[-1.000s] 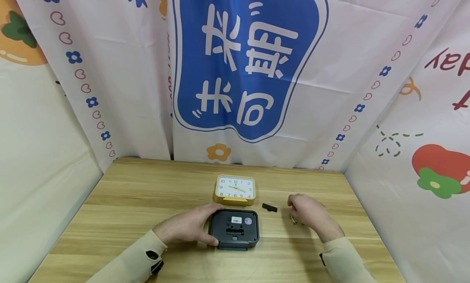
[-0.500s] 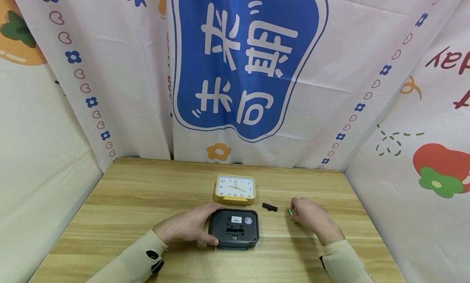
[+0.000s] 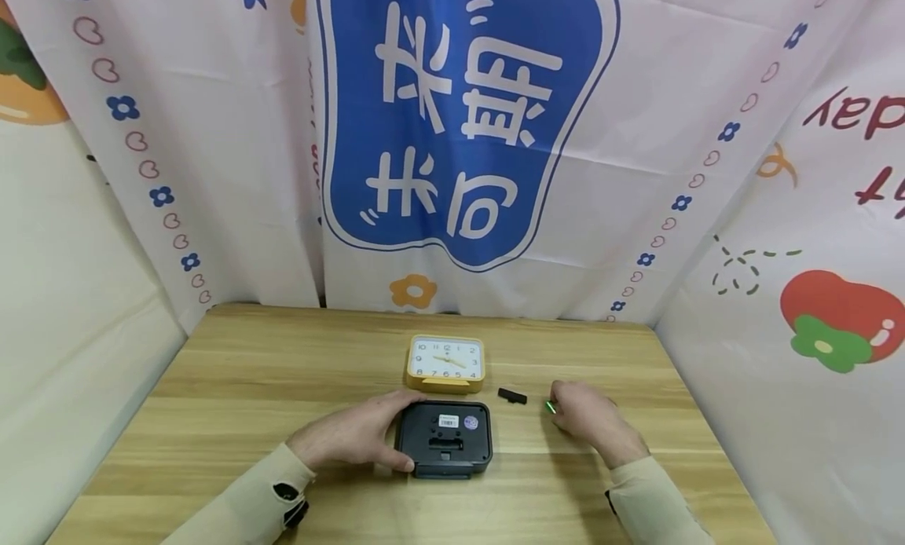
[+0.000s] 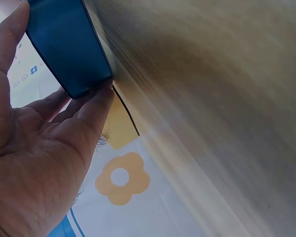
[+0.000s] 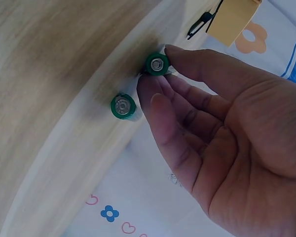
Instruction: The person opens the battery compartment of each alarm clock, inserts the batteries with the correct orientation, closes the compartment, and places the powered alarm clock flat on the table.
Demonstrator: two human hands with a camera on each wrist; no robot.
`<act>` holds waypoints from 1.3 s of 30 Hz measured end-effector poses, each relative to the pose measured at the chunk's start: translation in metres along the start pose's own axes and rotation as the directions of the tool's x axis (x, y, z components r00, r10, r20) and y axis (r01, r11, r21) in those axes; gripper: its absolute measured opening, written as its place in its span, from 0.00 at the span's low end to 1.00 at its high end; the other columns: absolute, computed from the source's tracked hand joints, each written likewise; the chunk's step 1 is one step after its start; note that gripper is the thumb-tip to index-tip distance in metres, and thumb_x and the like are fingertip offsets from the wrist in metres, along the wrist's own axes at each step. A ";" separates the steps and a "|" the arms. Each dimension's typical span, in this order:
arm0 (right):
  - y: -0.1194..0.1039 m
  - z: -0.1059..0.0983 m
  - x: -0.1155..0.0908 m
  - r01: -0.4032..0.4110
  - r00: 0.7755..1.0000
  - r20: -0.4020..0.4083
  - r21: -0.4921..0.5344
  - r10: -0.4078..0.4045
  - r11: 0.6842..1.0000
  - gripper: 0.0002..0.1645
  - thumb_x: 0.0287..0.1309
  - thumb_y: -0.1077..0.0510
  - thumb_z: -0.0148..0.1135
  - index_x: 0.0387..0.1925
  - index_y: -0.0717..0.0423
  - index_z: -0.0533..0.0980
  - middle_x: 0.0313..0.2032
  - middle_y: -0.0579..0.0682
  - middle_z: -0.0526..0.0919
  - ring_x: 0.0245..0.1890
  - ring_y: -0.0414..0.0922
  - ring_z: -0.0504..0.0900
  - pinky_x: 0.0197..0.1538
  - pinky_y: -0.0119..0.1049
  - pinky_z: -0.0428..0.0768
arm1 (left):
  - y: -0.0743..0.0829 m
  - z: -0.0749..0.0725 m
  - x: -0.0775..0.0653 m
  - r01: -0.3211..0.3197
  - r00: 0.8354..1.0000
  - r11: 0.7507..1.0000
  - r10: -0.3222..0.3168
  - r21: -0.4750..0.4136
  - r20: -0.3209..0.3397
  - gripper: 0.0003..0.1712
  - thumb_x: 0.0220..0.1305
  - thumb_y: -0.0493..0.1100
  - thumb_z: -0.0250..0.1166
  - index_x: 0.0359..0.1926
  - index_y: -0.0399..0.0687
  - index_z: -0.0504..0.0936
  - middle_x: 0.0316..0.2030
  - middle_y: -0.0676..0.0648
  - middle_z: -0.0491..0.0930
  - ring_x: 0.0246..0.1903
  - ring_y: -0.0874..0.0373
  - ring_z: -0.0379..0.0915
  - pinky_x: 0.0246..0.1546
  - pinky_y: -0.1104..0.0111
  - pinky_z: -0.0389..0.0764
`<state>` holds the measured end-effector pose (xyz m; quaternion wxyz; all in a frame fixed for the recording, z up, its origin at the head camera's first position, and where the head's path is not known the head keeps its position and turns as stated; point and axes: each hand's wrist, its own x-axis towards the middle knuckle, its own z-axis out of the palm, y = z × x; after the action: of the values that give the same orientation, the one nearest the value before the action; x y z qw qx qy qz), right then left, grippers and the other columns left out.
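A dark blue alarm clock (image 3: 470, 443) lies face down on the table, its black back and bare battery slot upward. My left hand (image 3: 349, 435) holds its left side, thumb at the near corner and fingers at the far one. In the left wrist view the clock's blue side (image 4: 69, 47) spans between thumb and fingers. My right hand (image 3: 594, 419) pinches a green battery (image 5: 158, 64) between thumb and fingertips. Beside those fingers a second green battery (image 5: 122, 106) lies on the table; the hand hides it in the head view. A black battery cover (image 3: 512, 396) lies between clock and right hand.
A yellow alarm clock (image 3: 447, 360) lies face up just behind the dark one. The wooden table (image 3: 283, 349) ends at a printed cloth backdrop (image 3: 566, 239), with more cloth at both sides.
My right fingers have closed on one battery, and its green end now shows at the fingertips. The left hand keeps its hold on the clock. The head view has shifted slightly.
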<state>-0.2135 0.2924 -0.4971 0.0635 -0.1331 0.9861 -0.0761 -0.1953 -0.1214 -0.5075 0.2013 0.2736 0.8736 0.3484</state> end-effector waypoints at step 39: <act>-0.042 -0.018 -0.009 0.230 0.971 -0.079 0.026 -0.227 0.973 0.10 0.73 0.65 0.77 0.50 0.51 0.86 0.43 0.45 0.92 0.35 0.36 0.82 0.39 0.33 0.86 | 0.003 -0.003 0.003 0.011 1.000 1.000 -0.011 0.025 0.013 0.65 0.58 0.53 0.94 0.88 0.40 0.70 0.82 0.35 0.77 0.82 0.37 0.75 0.87 0.35 0.75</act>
<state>-0.1968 0.2571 -0.4720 0.0193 -0.2416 0.9645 -0.1052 -0.1981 -0.1194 -0.5037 0.2056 0.2734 0.8780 0.3347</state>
